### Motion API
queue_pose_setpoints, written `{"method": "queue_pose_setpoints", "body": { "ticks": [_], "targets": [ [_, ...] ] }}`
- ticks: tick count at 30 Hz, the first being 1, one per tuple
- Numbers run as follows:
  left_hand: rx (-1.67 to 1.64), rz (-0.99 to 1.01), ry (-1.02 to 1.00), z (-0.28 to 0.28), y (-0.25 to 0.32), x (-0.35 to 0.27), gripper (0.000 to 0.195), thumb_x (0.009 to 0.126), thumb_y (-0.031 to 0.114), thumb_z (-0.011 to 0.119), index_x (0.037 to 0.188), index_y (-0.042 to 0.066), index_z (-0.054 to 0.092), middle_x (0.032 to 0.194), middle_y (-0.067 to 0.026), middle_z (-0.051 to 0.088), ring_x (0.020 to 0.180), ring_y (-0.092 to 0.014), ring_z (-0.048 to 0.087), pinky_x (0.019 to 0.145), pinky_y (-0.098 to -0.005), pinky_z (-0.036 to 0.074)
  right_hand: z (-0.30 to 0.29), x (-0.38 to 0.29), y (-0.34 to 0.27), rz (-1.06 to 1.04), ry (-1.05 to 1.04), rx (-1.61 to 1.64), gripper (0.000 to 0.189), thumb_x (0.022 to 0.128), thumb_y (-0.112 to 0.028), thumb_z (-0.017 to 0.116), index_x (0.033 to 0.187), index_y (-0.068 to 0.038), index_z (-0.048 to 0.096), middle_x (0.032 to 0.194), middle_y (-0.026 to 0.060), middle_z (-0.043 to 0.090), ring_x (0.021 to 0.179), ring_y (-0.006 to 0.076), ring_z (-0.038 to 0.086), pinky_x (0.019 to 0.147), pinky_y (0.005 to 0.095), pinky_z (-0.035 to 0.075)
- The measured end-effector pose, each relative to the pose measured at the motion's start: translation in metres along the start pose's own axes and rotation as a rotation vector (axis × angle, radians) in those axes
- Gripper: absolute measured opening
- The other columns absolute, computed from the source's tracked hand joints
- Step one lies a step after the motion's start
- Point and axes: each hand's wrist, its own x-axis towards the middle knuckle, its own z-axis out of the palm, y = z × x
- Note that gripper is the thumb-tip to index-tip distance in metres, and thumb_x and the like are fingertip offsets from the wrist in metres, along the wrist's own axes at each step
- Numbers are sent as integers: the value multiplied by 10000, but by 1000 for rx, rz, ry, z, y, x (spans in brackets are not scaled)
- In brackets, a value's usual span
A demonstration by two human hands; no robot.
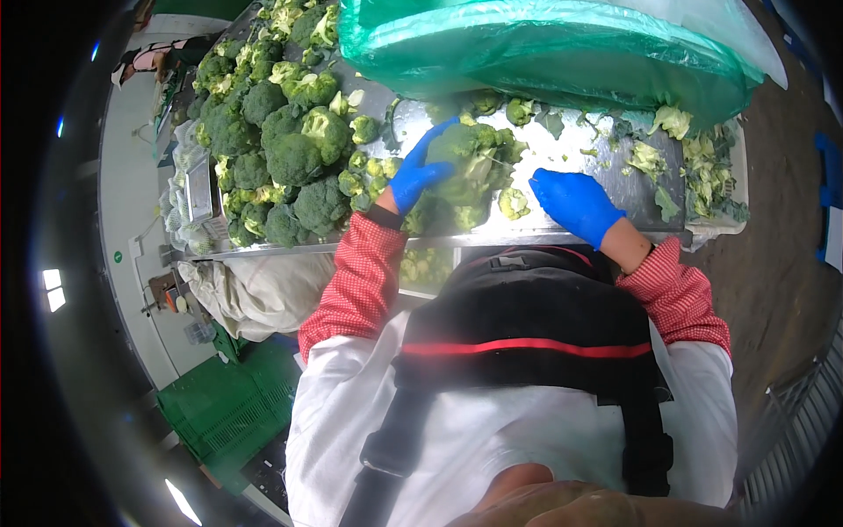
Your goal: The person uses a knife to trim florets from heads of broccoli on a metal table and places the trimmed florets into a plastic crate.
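Observation:
My left hand (421,174), in a blue glove, grips a broccoli head (461,148) from its left side. The head is tilted over the metal table (560,155), and its pale cut stalk and branches face right. To the right of it, my right hand (579,204), also gloved in blue, is held over the table with its fingers curled inward. Whether anything is inside those fingers is hidden. Between the hands lies a small broccoli floret (513,203). Left of my left hand rises a large pile of broccoli heads (296,158), with small florets (369,174) at its edge.
A green plastic bag (553,59) bulges over the table's far side. Leaf trimmings (649,158) lie at right, beside a pale crate (737,178) of scraps. White netting (184,197) hangs at the left end. Green crates (230,402) stand lower left; another person (161,58) is beyond.

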Motion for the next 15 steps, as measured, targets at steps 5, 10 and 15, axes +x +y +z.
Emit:
{"method": "queue_pose_setpoints", "body": {
  "ticks": [5,10,15],
  "targets": [
    [71,34,45,-3,-14,1,703,699,185,536,1355,87,303,1372,-101,320,1230,-210,345,971,-334,362,12,9,4,93,-148,-36,183,860,-217,440,893,-71,545,784,137,599,686,332,584,621,418,468],
    [292,153,64,-8,-10,2,721,691,199,567,1354,90,305,1377,-108,317,1269,-228,297,1020,-352,297,21,21,7,-149,-53,-242,146,852,-169,473,910,-65,558,758,114,613,601,253,589,516,351,479],
    [125,87,97,-12,-22,-8,724,686,175,579,1351,84,306,1370,-114,329,1276,-231,282,1024,-348,290,3,27,-14,595,-523,1062,439,915,-342,386,752,-24,643,532,-12,354,367,76,303,324,218,299]
  ]
}}
